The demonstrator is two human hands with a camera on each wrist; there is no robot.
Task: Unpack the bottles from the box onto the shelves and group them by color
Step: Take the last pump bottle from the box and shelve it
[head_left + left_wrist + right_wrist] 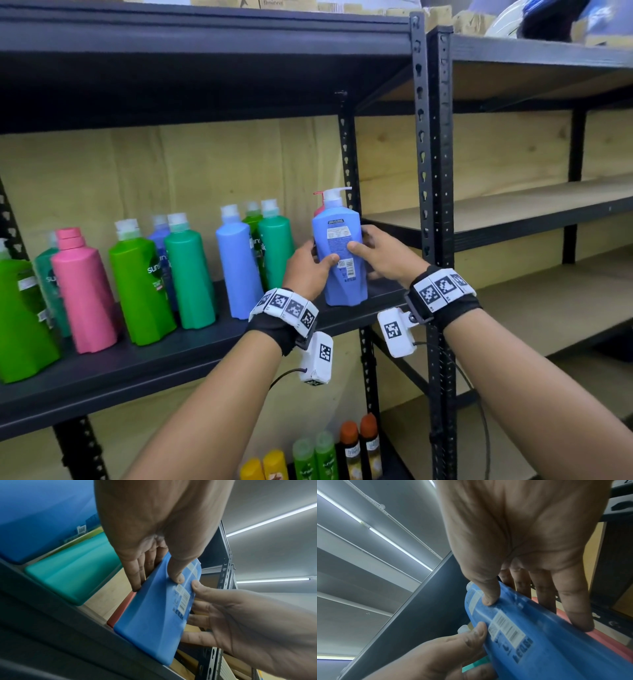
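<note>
On the dark shelf (pixel 191 356) stand mixed bottles, from the green bottle (pixel 140 287) and the pink bottle (pixel 84 291) at the left across to a plain blue bottle (pixel 238 267). Next comes the left hand (pixel 308 269), thumb and fingers clasped round the blue pump bottle (pixel 340 253), which stands at the shelf's right end before a red pump bottle (pixel 319 207), the right hand (pixel 383 258) clasping its other side. This looks like placement; next, shift it left beside the blue one and let go.

The bottle (pixel 339 253) is blue with a white pump; behind it hides a pink one (pixel 319 208), maybe red.
</note>
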